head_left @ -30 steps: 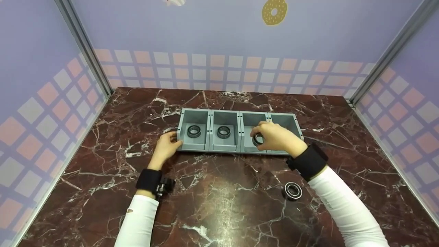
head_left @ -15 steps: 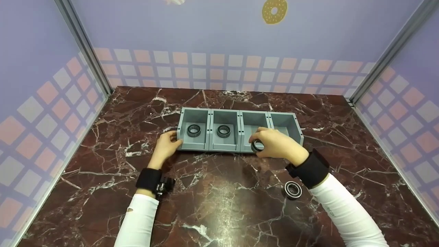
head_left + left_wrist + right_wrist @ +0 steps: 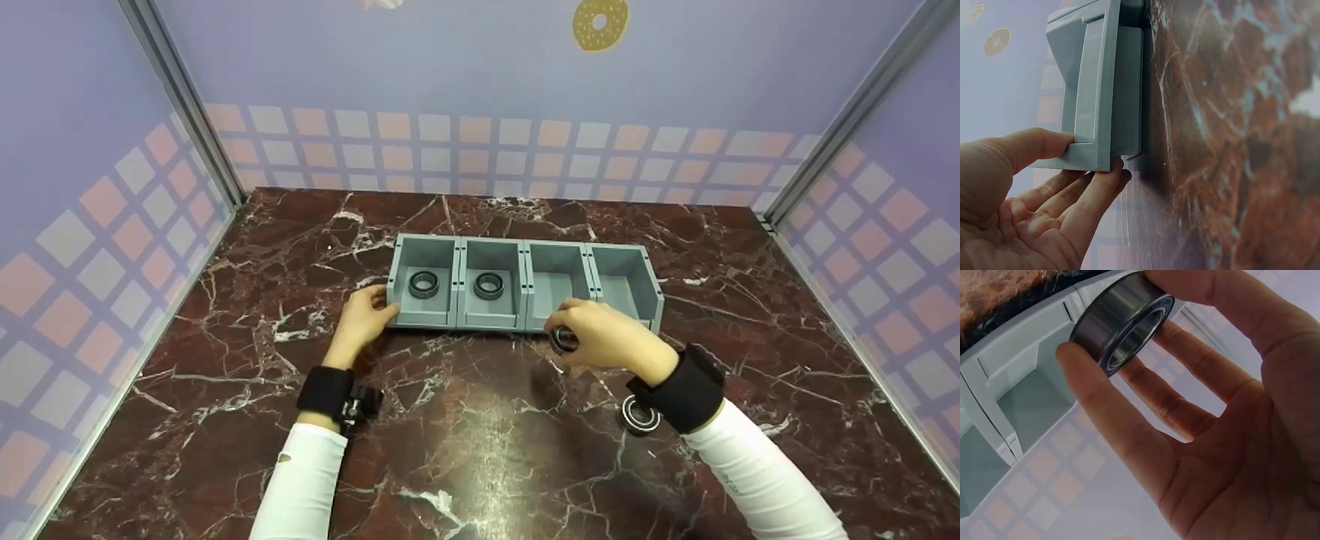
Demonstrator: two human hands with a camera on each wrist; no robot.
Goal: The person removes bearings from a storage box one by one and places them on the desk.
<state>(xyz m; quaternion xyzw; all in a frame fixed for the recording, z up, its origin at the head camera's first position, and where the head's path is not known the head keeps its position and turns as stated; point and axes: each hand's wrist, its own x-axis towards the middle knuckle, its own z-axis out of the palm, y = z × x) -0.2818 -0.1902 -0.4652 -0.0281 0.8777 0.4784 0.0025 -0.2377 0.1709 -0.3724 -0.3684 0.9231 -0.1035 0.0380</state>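
Observation:
A row of joined grey-green bins (image 3: 491, 321) stands on the marbled table. My left hand (image 3: 364, 319) grips its left end, thumb on the front wall and fingers against the outer side, as the left wrist view shows. Between thumb and fingertips my right hand (image 3: 611, 337) pinches a ball bearing (image 3: 1123, 320), a steel ring with a dark seal. In the head view it is just in front of the third bin's front wall. One black bearing (image 3: 424, 284) lies in the first bin from the left, another bearing (image 3: 489, 286) in the second. The two right bins hold nothing visible.
Another bearing (image 3: 640, 415) lies on the table (image 3: 480, 435) beside my right wristband, which partly covers it. Patterned panels (image 3: 495, 90) close off the back and both sides of the table.
My right hand has drawn back out of the third bin toward me, with the bearing still pinched, and is now in front of the bins. The left hand stays put.

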